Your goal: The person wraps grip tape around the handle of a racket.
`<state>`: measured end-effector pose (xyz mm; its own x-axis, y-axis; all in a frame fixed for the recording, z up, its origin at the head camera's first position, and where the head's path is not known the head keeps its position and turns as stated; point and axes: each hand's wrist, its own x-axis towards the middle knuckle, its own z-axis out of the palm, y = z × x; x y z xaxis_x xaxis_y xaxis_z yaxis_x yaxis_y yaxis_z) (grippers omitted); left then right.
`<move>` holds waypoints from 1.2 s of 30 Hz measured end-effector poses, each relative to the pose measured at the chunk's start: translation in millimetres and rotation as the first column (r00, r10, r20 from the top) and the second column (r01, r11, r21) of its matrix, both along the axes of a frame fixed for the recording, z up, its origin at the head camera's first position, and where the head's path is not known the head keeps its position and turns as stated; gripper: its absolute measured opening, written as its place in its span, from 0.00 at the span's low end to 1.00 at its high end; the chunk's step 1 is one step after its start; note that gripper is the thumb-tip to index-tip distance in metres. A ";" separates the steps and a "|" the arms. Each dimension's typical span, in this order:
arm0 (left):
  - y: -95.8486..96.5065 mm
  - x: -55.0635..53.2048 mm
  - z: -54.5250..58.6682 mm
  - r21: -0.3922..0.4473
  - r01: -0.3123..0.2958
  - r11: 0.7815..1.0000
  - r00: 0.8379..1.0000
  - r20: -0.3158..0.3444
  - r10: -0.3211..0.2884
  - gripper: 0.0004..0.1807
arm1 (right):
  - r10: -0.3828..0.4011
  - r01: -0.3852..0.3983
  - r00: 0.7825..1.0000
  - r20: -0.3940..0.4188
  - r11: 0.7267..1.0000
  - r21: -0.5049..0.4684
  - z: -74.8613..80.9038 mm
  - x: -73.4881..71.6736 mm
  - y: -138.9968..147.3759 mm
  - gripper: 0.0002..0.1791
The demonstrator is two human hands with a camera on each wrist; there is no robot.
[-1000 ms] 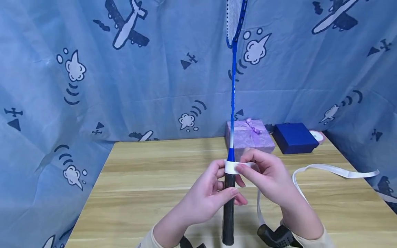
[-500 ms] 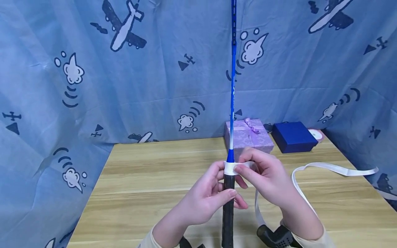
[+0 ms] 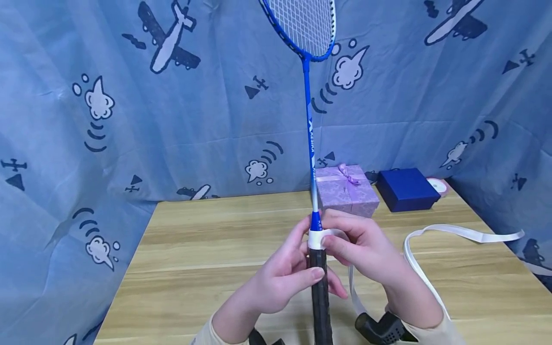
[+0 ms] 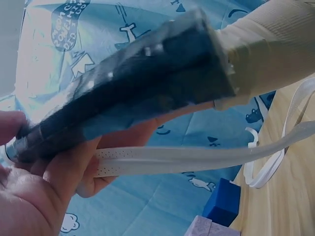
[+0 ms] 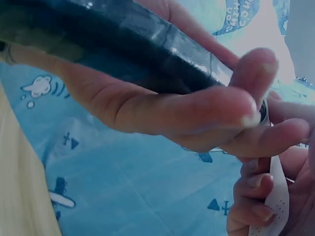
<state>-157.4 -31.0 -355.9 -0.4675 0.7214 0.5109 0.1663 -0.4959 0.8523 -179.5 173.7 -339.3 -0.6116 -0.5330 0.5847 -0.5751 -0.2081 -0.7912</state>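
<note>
The left hand is wrapped round the black faceted handle of a blue-and-white badminton racket, held nearly upright over the pale wooden tabletop. The right hand pinches a white perforated tape wound about the handle's top, its loose length curving away rightward. Behind stand a lilac patterned box with a ribbon bow and a dark-blue box

"KESI…" on the racket shaft, blurred lettering on the curtain
</note>
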 end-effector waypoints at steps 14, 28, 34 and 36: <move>-2.5 8.5 2.1 -0.116 -0.207 0.972 0.978 -0.004 0.208 0.45 | -0.148 0.144 0.988 0.047 0.987 0.074 -0.1 8.2 -7.9 0.15; 9.2 19.9 6.8 -0.297 -0.805 0.514 0.593 -0.352 0.724 0.21 | -0.445 0.464 0.884 -0.146 0.874 0.144 4.1 10.4 -9.6 0.15; 5.0 18.9 6.4 -0.340 -0.731 0.591 0.681 -0.307 0.665 0.20 | -0.392 0.419 0.902 -0.179 0.896 0.148 6.2 9.0 -5.4 0.17; 3.2 18.6 6.2 -0.354 -0.705 0.614 0.707 -0.286 0.647 0.20 | -0.375 0.403 0.909 -0.181 0.902 0.156 6.8 8.9 -4.4 0.18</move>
